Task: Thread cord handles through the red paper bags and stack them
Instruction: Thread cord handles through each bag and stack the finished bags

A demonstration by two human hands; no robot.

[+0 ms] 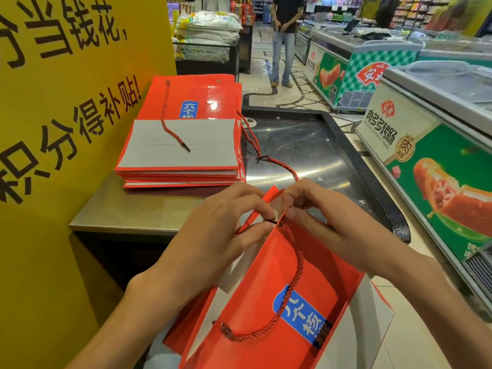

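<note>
Nearest the camera, the red paper bag (266, 302) you are working on is held in the air in front of the counter (138, 211), its mouth raised toward your hands and its blue label facing up. A red cord handle (298, 265) lies across its face: one end sits at a hole near the lower left, and the dark tip of the other end meets the bag's upper rim between your fingers. Your left hand (226, 225) pinches that tip together with the rim; your right hand (316, 214) grips the rim just beside it, fingers curled over the edge. The two hands are close together, almost touching.

Beyond them, a stack of flat red bags (183, 145) lies on the counter against the yellow signboard (53, 129). A loose cord (170, 121) lies across the top bag, and further cords (269, 155) trail off the stack's right edge onto the dark metal tray (319, 155). To the right stand chest freezers (426, 129); a person (285, 41) stands in the aisle behind.
</note>
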